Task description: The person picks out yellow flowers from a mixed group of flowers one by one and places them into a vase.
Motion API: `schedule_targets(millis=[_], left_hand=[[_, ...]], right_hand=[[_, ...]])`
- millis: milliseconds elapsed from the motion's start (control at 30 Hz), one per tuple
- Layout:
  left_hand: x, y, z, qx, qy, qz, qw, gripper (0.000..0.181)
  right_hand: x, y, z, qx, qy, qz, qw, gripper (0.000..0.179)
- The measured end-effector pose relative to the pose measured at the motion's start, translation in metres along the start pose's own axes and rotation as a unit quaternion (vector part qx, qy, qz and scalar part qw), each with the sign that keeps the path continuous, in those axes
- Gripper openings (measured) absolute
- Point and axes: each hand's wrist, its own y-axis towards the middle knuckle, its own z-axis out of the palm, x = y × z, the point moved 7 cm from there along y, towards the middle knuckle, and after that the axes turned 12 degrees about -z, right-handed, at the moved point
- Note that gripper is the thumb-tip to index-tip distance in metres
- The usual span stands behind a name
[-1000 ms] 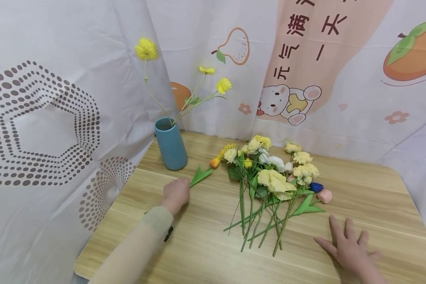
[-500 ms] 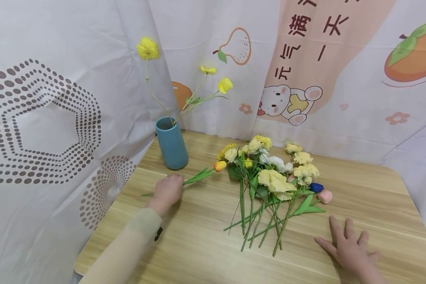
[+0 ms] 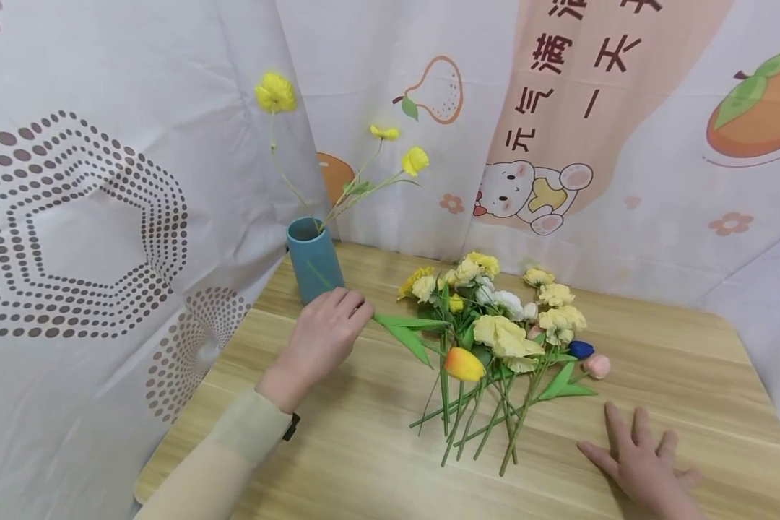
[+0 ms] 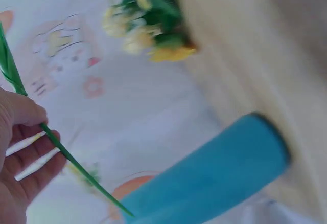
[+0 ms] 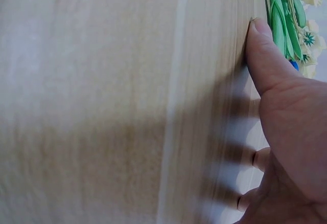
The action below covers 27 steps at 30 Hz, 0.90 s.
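Note:
My left hand [image 3: 321, 339] pinches the green stem of an orange-yellow tulip [image 3: 464, 364] between thumb and fingers. The bloom points right and overlaps the pile of flowers in the head view, while the bare stem end points up-left across the front of a blue vase [image 3: 316, 267]. In the left wrist view the stem [image 4: 82, 170] runs from the fingertips down to the vase's edge. Three yellow flowers [image 3: 275, 92] stand in the vase. On the right, my right hand [image 3: 646, 462] rests on the tabletop with its fingers spread, holding nothing.
A pile of artificial flowers [image 3: 503, 336], cream, white and yellow, lies mid-table with stems toward me. A blue tulip [image 3: 581, 349] and a pink one [image 3: 596, 365] lie at its right. Printed curtains [image 3: 396, 43] hang behind the wooden table [image 3: 364, 462].
My left hand has lifted the tulip off the table and swung it round, so its stem end has risen to the vase and its bloom has come down rightward. The right hand stays put.

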Motion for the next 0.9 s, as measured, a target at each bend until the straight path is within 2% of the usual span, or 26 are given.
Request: schedule_targets(millis=[67,167,333,500,633,767,900], left_hand=[[-0.004,0.010,-0.014,-0.037,-0.015,0.013,0.9991,0.017],[-0.005,0.023,-0.030,-0.075,-0.041,0.020,0.9962,0.019],[0.008,0.037,-0.042,-0.095,-0.084,0.006,0.9919,0.017],[0.032,0.045,-0.043,-0.096,-0.115,-0.033,0.9882,0.012],[0.051,0.049,-0.040,-0.100,-0.151,-0.070,0.9810,0.008],[0.069,0.051,-0.034,-0.096,-0.195,-0.125,0.9681,0.008],[0.088,0.049,-0.026,-0.092,-0.238,-0.192,0.9476,0.008]], right_hand=[[-0.001,0.001,0.000,-0.007,0.002,-0.005,1.0000,0.101],[-0.001,0.002,-0.001,-0.018,0.003,-0.015,0.9997,0.099],[-0.002,0.003,0.001,-0.021,0.007,-0.021,0.9995,0.099],[-0.001,0.004,0.002,-0.020,0.003,-0.018,0.9996,0.099],[-0.001,0.005,0.002,-0.019,0.004,-0.017,0.9997,0.099],[-0.005,0.004,0.004,-0.022,0.002,-0.018,0.9996,0.099],[-0.007,0.003,0.006,-0.026,0.003,-0.019,0.9995,0.099]])
